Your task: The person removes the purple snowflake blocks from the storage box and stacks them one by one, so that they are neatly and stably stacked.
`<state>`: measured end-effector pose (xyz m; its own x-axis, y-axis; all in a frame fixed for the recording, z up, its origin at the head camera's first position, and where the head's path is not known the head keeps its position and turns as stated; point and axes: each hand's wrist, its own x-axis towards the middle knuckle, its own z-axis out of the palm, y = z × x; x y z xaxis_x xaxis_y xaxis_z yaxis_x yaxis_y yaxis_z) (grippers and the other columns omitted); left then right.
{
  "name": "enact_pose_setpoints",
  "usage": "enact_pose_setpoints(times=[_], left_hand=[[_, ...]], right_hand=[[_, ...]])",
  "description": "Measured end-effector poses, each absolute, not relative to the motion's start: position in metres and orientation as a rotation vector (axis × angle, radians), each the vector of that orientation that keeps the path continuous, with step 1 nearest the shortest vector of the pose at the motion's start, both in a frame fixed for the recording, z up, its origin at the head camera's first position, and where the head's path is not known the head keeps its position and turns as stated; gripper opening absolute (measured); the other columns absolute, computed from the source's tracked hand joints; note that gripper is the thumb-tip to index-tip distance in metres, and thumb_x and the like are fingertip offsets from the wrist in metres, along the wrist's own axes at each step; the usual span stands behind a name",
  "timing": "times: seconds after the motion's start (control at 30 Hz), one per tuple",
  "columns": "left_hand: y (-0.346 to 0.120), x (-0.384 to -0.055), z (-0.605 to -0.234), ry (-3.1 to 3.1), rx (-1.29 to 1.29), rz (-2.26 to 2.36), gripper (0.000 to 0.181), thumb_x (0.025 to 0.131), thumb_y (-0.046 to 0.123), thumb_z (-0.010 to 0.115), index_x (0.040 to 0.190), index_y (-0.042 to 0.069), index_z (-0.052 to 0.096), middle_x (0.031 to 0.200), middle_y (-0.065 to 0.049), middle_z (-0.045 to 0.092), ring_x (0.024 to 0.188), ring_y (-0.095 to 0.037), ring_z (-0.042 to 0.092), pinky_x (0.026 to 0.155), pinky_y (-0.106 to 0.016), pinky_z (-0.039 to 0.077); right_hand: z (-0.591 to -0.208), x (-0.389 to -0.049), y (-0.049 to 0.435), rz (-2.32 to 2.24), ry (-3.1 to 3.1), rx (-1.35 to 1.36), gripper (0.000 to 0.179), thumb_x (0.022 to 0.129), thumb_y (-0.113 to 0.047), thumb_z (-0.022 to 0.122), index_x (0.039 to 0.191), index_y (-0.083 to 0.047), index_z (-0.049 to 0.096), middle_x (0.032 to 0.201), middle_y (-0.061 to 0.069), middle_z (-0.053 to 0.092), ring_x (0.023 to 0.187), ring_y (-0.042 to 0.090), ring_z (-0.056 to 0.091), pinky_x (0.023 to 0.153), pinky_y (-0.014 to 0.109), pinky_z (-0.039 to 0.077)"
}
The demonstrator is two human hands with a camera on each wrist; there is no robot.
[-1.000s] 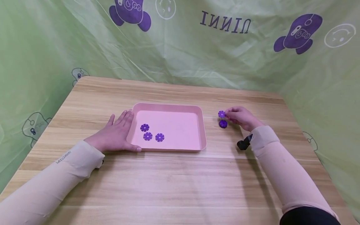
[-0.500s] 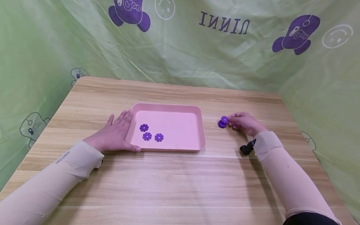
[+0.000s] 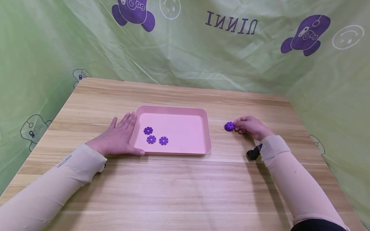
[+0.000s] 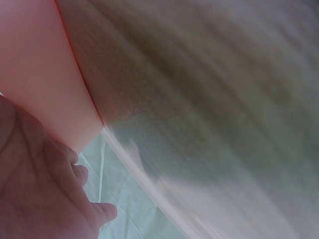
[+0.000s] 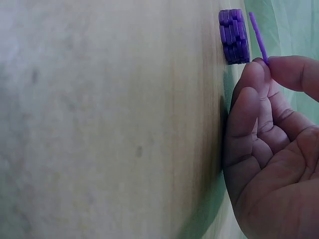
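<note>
My right hand [image 3: 251,126] pinches a thin purple notched disc [image 5: 257,38] by its edge, between thumb and fingertips. Right beneath that disc is a short stack of similar purple discs [image 5: 234,39] on the table; a narrow gap shows between them in the right wrist view. From the head view the held disc overlaps the stack. At the left end of a pink tray [image 3: 185,126], my left hand [image 3: 119,138] lies with fingers straight along the outer wall and the thumb at its near corner. Three purple notched discs [image 3: 151,139] lie flat inside, toward the tray's left.
The wooden table [image 3: 173,189] reaches back to a green printed curtain [image 3: 185,57], which also hangs along both sides. A black wrist camera [image 3: 253,153] sticks out below my right cuff, above the tabletop.
My right hand has moved slightly right and toward me, bringing the pinched disc from behind the stack to right over it. The left hand and tray have stayed put.
</note>
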<state>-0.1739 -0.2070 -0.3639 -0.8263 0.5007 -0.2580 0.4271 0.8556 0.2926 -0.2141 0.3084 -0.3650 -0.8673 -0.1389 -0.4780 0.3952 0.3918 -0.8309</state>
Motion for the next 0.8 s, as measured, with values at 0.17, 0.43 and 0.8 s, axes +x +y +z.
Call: enact_pose_setpoints(times=[0.17, 0.43, 0.8], left_hand=[[-0.2068, -0.1743, -0.3637, 2.707, 0.699, 0.315, 0.148, 0.073, 0.087, 0.067, 0.159, -0.014, 0.000, 0.168, -0.031, -0.003, 0.155, -0.045, -0.006, 0.119, -0.067, -0.008], [-0.2070, -0.1746, -0.3660, 2.710, 0.696, 0.313, 0.148, 0.072, 0.087, 0.066, 0.159, -0.014, 0.002, 0.168, -0.031, -0.002, 0.155, -0.045, -0.005, 0.118, -0.069, -0.007], [-0.2078, -0.1748, -0.3662, 2.711, 0.702, 0.313, 0.147, 0.073, 0.087, 0.066, 0.158, -0.014, 0.001, 0.168, -0.031, -0.003, 0.155, -0.046, -0.005, 0.118, -0.069, -0.007]], right_hand=[[-0.3647, -0.2135, 0.3080, -1.494, 2.183, 0.224, 0.016, 0.106, -0.009, 0.054, 0.113, 0.005, 0.060, 0.085, -0.002, 0.066, 0.077, 0.007, 0.061, 0.071, 0.019, 0.053], [-0.3654, -0.2135, 0.3064, -1.461, 2.217, 0.247, 0.022, 0.107, -0.010, 0.054, 0.119, 0.009, 0.058, 0.086, -0.003, 0.066, 0.078, 0.006, 0.061, 0.072, 0.019, 0.054], [-0.3655, -0.2132, 0.3055, -1.460, 2.236, 0.240, 0.025, 0.107, -0.010, 0.053, 0.120, 0.010, 0.057, 0.086, -0.003, 0.065, 0.078, 0.006, 0.061, 0.073, 0.018, 0.054]])
